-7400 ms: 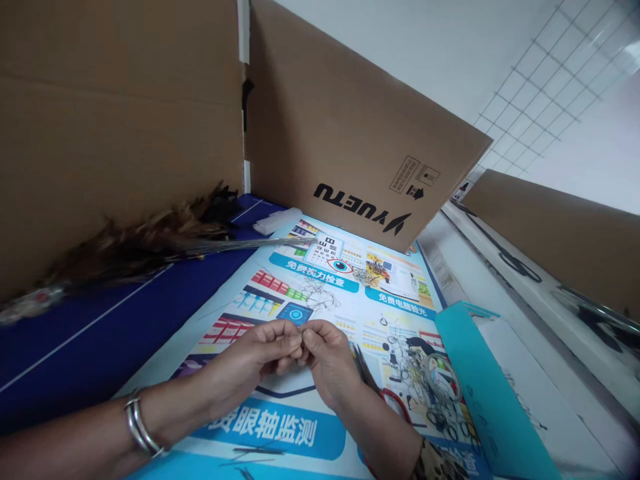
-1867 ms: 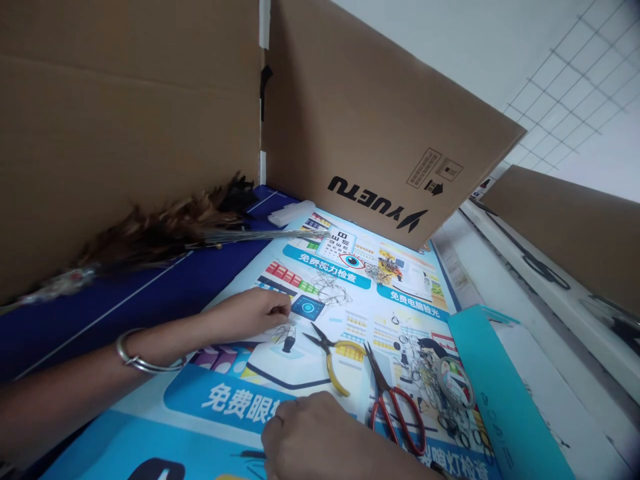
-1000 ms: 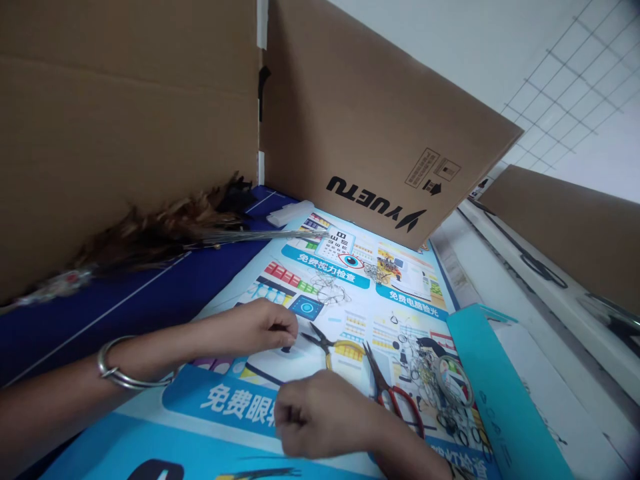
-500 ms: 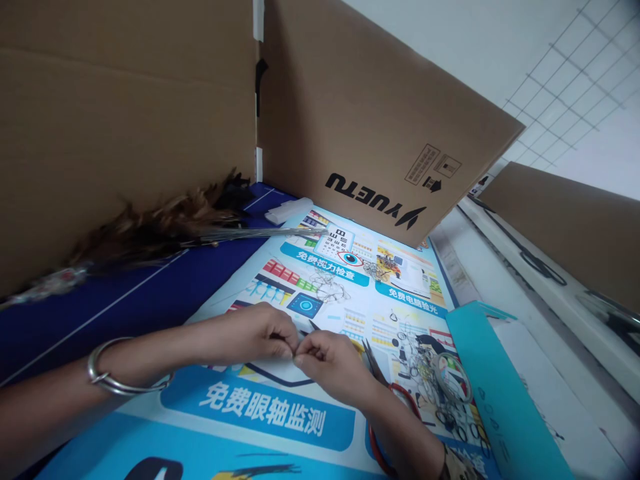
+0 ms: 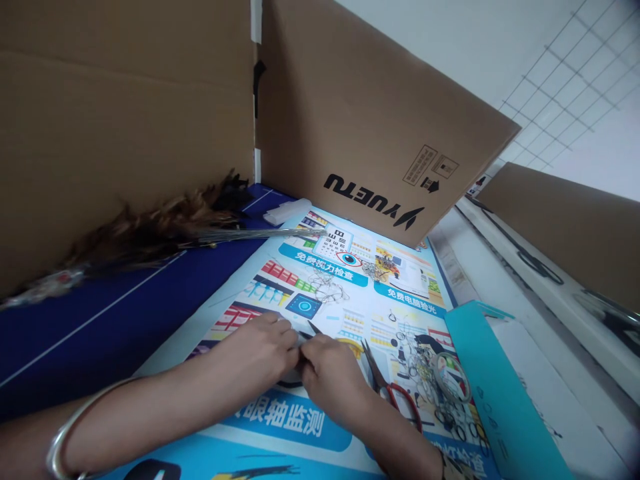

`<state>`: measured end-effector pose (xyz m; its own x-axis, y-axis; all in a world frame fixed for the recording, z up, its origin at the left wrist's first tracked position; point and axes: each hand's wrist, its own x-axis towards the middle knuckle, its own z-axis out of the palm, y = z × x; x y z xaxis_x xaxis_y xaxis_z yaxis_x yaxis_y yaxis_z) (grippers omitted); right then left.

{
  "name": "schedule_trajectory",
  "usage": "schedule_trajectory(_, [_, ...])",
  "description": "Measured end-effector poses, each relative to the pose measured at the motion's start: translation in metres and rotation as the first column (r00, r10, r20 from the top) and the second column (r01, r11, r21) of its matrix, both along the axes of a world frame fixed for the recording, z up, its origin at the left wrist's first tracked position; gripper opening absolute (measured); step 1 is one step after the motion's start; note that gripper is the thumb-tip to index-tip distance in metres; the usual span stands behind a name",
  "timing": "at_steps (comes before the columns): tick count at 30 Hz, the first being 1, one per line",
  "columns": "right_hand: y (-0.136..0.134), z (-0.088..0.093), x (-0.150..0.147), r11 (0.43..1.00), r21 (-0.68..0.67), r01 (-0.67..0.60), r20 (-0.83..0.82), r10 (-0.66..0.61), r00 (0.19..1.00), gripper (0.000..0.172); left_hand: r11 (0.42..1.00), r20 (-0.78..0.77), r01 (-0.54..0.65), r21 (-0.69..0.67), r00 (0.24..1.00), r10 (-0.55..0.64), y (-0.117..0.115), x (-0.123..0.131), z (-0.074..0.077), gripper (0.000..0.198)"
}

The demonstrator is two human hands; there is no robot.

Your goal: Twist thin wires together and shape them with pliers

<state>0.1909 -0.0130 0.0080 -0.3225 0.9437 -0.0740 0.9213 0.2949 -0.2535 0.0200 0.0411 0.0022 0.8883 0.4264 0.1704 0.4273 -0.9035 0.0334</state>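
My left hand (image 5: 273, 347), with silver bangles on the forearm, is closed, its fingertips meeting those of my right hand (image 5: 330, 373) above a printed poster sheet (image 5: 280, 420). My right hand is closed too, thumb and fingers pinched together. Something small and dark may be between them, but the fingers hide it. Just right of my right hand lie scissors (image 5: 403, 402) with red handles, their blades pointing away from me. Beyond them is a tangle of small wire hoops and rings (image 5: 417, 357), with a round clear-rimmed roll or dish (image 5: 453, 378) on top.
Tall cardboard panels (image 5: 370, 113) stand at the back and left. Brown feathers (image 5: 165, 220) and a bundle of thin wires (image 5: 260, 234) lie on the blue cloth and poster. A teal box flap (image 5: 493, 380) stands at right. Fine wire coils (image 5: 327, 287) lie on the poster.
My left forearm has swung toward me, and its hand has turned so the back shows more. My right hand has rotated slightly; both remain pinched together.
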Motion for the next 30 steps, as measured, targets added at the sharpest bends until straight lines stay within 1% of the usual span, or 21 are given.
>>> schedule_trajectory(5, [-0.001,0.003,0.002,0.999,0.033,0.028,0.026,-0.029,0.999,0.016,0.993,-0.053,0.049,0.104,0.998,-0.043,0.000,0.004,0.005,0.011])
schedule_trajectory(8, [0.000,0.006,0.002,0.999,0.026,0.048,0.030,-0.048,0.998,0.016,0.992,-0.068,0.046,0.116,0.997,-0.039,0.000,0.004,0.007,0.008])
schedule_trajectory(13, [0.002,0.008,0.000,0.997,0.010,0.072,-0.025,-0.072,0.997,0.015,0.993,-0.047,-0.016,0.114,0.999,0.022,-0.001,0.003,0.006,0.008])
schedule_trajectory(16, [0.004,0.007,0.001,0.993,0.023,0.116,-0.129,-0.112,0.985,0.014,0.995,-0.024,-0.066,0.070,0.997,0.068,-0.002,0.001,0.007,0.013])
schedule_trajectory(18, [0.005,0.005,0.001,0.987,0.028,0.159,-0.244,-0.148,0.959,0.014,0.994,0.008,-0.107,0.020,0.994,0.107,0.000,-0.001,0.009,0.017])
schedule_trajectory(20, [0.005,0.003,0.001,0.979,0.017,0.205,-0.382,-0.183,0.906,0.015,0.987,0.055,-0.144,-0.066,0.987,0.148,0.004,-0.004,0.008,0.020])
schedule_trajectory(22, [0.005,0.001,0.001,0.966,-0.024,0.258,-0.516,-0.233,0.824,0.015,0.965,0.140,-0.165,-0.206,0.971,0.195,0.009,-0.006,0.005,0.023])
schedule_trajectory(23, [0.005,0.000,0.001,0.956,-0.060,0.286,-0.575,-0.268,0.773,0.015,0.940,0.192,-0.165,-0.299,0.954,0.228,0.012,-0.006,0.002,0.025])
schedule_trajectory(24, [0.005,0.000,0.001,0.945,-0.105,0.310,-0.629,-0.305,0.715,0.013,0.902,0.244,-0.155,-0.402,0.932,0.269,0.015,-0.006,-0.001,0.025])
schedule_trajectory(25, [0.005,-0.001,0.002,0.933,-0.155,0.325,-0.679,-0.340,0.650,0.010,0.848,0.285,-0.137,-0.512,0.904,0.318,0.018,-0.005,-0.004,0.024])
schedule_trajectory(26, [0.006,-0.003,0.002,0.922,-0.203,0.330,-0.723,-0.369,0.584,0.008,0.773,0.310,-0.111,-0.624,0.874,0.375,0.020,-0.004,-0.007,0.021])
schedule_trajectory(27, [0.007,-0.004,0.003,0.913,-0.245,0.326,-0.761,-0.390,0.519,0.006,0.677,0.316,-0.074,-0.732,0.844,0.434,0.021,-0.003,-0.010,0.018])
schedule_trajectory(28, [0.008,-0.006,0.003,0.907,-0.277,0.317,-0.795,-0.402,0.455,0.006,0.567,0.309,-0.029,-0.823,0.814,0.492,0.022,-0.001,-0.012,0.016])
schedule_trajectory(30, [0.009,-0.010,0.003,0.900,-0.331,0.285,-0.849,-0.416,0.327,0.007,0.350,0.287,0.082,-0.933,0.757,0.588,0.022,0.002,-0.014,0.019])
